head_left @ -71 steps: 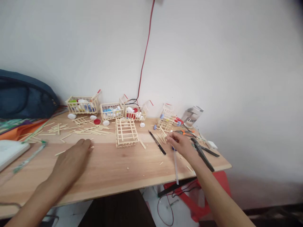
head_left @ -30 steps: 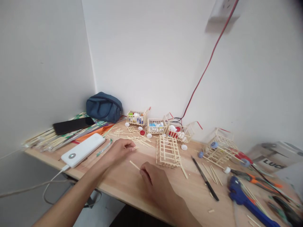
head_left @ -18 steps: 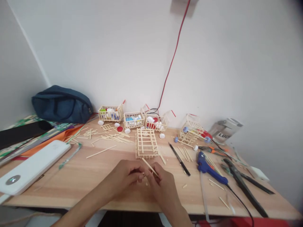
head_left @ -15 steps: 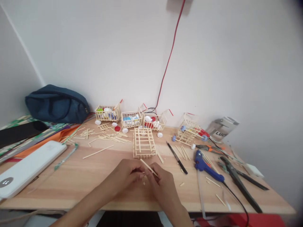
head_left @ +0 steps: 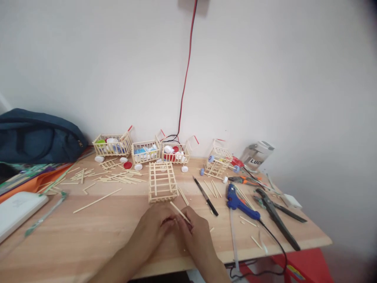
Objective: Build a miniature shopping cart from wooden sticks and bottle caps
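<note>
My right hand (head_left: 196, 230) is closed on a thin wooden stick (head_left: 179, 210), which slants up and left out of its grip. My left hand (head_left: 153, 224) meets it at the fingertips, its fingers curled in a pinch; what they hold, if anything, is hidden. Just beyond the hands stands a small basket frame of wooden sticks (head_left: 163, 182), its slatted side facing up. Two short sticks (head_left: 183, 195) lie right of the frame, and a black pen (head_left: 206, 196) lies farther right.
Small stick carts (head_left: 112, 145) loaded with bottle caps line the wall. Loose sticks (head_left: 120, 177) are scattered at left. To the right lie a blue glue gun (head_left: 241, 204) with its cord, orange-handled pliers (head_left: 244, 180) and a black cutter (head_left: 277, 218). A blue bag (head_left: 41, 135) sits back left.
My view has turned to the right, so the table's things appear farther left. Both hands stay together near the basket frame, the stick still in the right one.
</note>
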Tool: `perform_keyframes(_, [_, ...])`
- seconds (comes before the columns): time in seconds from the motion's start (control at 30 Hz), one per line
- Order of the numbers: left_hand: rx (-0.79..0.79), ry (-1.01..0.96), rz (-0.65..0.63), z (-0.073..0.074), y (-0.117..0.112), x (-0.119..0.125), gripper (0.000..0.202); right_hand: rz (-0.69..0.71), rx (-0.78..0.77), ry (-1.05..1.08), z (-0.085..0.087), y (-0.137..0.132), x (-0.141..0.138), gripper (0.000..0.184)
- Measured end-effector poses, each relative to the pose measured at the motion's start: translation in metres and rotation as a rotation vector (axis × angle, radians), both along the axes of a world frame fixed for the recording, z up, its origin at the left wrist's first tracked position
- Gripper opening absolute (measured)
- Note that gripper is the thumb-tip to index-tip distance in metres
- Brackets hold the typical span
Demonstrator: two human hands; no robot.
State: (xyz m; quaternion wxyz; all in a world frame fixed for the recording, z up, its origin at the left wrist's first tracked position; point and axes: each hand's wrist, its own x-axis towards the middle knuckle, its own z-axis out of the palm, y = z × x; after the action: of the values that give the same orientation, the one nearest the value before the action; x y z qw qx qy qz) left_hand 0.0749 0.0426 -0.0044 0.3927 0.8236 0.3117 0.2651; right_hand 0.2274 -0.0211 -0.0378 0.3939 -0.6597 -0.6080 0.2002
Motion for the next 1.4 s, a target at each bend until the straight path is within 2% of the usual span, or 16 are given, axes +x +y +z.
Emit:
perform_keyframes(0.13, [-0.023, 0.018, 0.013, -0.006, -0.001, -0.001, 0.02, -0.014, -0.02, -0.017, 0.0, 0.001, -0.001, 0.032])
perform_keyframes(0.27, [-0.089, 0.056, 0.054, -0.008, 0.002, -0.002, 0.017, -0.027, -0.022, 0.051, 0.008, -0.002, -0.001, 0.033])
perform_keyframes(0.4, [-0.098, 0.104, 0.108, -0.01, 0.003, -0.003, 0.015, -0.183, 0.068, 0.082, 0.019, -0.008, 0.013, 0.037])
perform_keyframes(0.5, [-0.087, 0.088, 0.099, -0.011, 0.001, -0.005, 0.015, -0.299, 0.059, -0.02, 0.019, -0.011, 0.03, 0.034])
perform_keyframes(0.63, [-0.058, 0.073, 0.111, -0.011, 0.001, -0.005, 0.014, -0.349, -0.058, -0.224, 0.01, -0.013, 0.044, 0.027])
perform_keyframes(0.73, [-0.05, 0.084, 0.118, -0.011, 0.001, -0.005, 0.013, -0.364, -0.12, -0.313, 0.007, -0.015, 0.044, 0.022])
perform_keyframes(0.97, [-0.019, 0.094, 0.109, -0.013, -0.001, -0.006, 0.013, -0.396, -0.199, -0.533, 0.013, -0.013, 0.034, 0.019])
perform_keyframes(1.4, [0.048, 0.137, 0.095, -0.012, -0.002, -0.006, 0.009, -0.423, -0.212, -0.611, 0.015, -0.011, 0.027, 0.011])
